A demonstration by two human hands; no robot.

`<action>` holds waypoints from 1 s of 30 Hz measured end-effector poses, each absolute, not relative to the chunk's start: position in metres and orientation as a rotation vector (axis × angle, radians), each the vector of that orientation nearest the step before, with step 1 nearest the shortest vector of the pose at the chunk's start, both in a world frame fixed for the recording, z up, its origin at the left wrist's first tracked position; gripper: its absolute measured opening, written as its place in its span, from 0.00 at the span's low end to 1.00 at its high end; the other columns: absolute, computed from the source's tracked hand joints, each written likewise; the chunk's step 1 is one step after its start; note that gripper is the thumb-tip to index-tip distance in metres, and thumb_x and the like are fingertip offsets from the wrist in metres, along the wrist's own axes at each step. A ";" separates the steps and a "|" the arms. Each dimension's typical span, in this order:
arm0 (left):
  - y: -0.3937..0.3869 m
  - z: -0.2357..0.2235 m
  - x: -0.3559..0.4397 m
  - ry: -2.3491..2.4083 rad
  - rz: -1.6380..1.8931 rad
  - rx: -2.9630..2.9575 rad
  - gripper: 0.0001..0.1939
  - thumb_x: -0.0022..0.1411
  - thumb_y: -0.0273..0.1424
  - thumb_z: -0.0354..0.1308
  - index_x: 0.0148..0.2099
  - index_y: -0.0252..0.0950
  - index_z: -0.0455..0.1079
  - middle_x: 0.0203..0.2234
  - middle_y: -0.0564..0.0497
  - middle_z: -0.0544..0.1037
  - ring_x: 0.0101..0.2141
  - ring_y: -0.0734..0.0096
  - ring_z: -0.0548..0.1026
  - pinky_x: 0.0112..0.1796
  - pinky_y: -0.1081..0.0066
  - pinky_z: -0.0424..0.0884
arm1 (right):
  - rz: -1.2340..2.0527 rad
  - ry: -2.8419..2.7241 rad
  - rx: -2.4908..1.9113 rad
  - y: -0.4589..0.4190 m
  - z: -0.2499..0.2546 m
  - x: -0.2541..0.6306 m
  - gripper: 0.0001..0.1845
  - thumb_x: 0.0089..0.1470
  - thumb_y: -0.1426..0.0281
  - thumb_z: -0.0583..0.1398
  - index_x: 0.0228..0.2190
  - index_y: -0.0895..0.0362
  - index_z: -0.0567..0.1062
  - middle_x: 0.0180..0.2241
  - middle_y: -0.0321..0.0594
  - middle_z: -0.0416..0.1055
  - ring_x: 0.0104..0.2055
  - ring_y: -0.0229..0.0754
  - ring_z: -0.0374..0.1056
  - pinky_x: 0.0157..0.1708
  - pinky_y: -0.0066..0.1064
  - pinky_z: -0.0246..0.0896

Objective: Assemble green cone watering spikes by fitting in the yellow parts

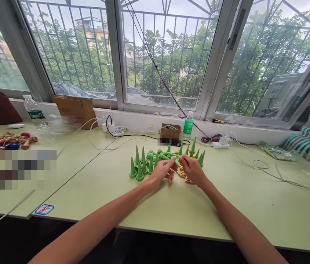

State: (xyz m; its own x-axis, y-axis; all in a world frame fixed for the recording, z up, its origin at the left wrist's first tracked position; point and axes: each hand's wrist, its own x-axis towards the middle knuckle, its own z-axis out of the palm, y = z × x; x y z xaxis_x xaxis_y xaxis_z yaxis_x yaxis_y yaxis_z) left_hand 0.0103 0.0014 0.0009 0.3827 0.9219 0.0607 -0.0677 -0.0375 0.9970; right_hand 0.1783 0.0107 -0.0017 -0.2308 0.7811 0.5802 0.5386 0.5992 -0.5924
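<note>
Both my hands meet over the middle of the table, around one green plastic cone spike [177, 161]. My left hand [163, 171] grips it between thumb and fingers. At its other end, the fingers of my right hand [192, 168] are pinched together; whether a small part sits between them is hidden. To the left stand several upright green spikes [139, 173], tips up. Behind my hands several more green pieces [159, 154] lie on their sides, and others stand upright [201, 158] to the right. Small yellow pieces [189, 180] lie in a pile beneath my right hand.
At the back stand a small cardboard box [170, 132] and a green-labelled bottle [188, 125]. White cables [265, 167] trail across the right side of the table [254, 205]. Green hangers [309, 143] stand far right; wooden toys [11, 141] lie far left.
</note>
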 end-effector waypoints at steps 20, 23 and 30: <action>-0.002 0.000 0.013 0.918 1.188 1.719 0.18 0.53 0.44 0.62 0.35 0.36 0.64 0.22 0.56 0.68 0.17 0.77 0.66 0.19 0.74 0.62 | 0.239 -1.926 -1.116 0.011 -0.001 0.178 0.24 0.65 0.57 0.43 0.20 0.54 0.53 0.18 0.32 0.55 0.20 0.36 0.50 0.23 0.30 0.44; 0.000 -0.003 0.012 0.960 1.229 1.745 0.17 0.53 0.44 0.62 0.37 0.36 0.65 0.25 0.54 0.69 0.19 0.77 0.66 0.21 0.74 0.63 | 0.245 -1.924 -1.114 0.011 -0.001 0.178 0.23 0.65 0.57 0.43 0.20 0.54 0.53 0.17 0.31 0.54 0.20 0.36 0.49 0.22 0.29 0.43; 0.002 -0.005 0.012 1.016 1.345 1.906 0.14 0.57 0.43 0.60 0.35 0.36 0.72 0.33 0.50 0.68 0.25 0.76 0.67 0.24 0.74 0.64 | 0.245 -1.921 -1.105 0.011 -0.001 0.177 0.24 0.65 0.57 0.44 0.20 0.54 0.55 0.17 0.32 0.56 0.20 0.35 0.50 0.22 0.29 0.44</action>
State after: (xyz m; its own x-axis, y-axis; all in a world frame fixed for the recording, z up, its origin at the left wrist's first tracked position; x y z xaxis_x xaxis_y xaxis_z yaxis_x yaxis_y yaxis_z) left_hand 0.0118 0.0020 -0.0051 0.1981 0.8438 0.4988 0.2495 -0.5355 0.8068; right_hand 0.1771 0.0113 -0.0012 -0.2162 0.7755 0.5932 0.6015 0.5844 -0.5447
